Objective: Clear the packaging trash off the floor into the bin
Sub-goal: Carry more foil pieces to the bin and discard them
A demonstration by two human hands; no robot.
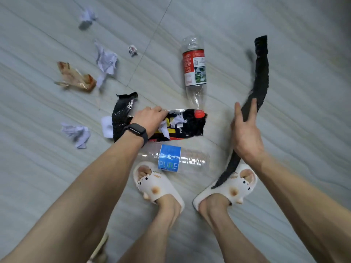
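My left hand point(150, 118), with a dark watch on the wrist, grips the top edge of a black foil snack wrapper point(190, 126) lying on the floor; white paper scraps lie on it. My right hand point(245, 130) holds a long black strip point(261, 73), possibly a rolled bin bag, that curves up and away. An empty bottle with a red label point(194, 67) lies beyond the wrapper, its red cap touching it. A clear bottle with a blue label point(171, 160) lies by my left slipper. No bin is in view.
Crumpled white papers point(106, 61) point(77, 133) point(87, 18) and a brown clear wrapper point(76, 76) are scattered at the left. A small scrap point(133, 50) lies farther back. My feet in cream slippers point(155, 185) stand on the grey tiled floor point(303, 130).
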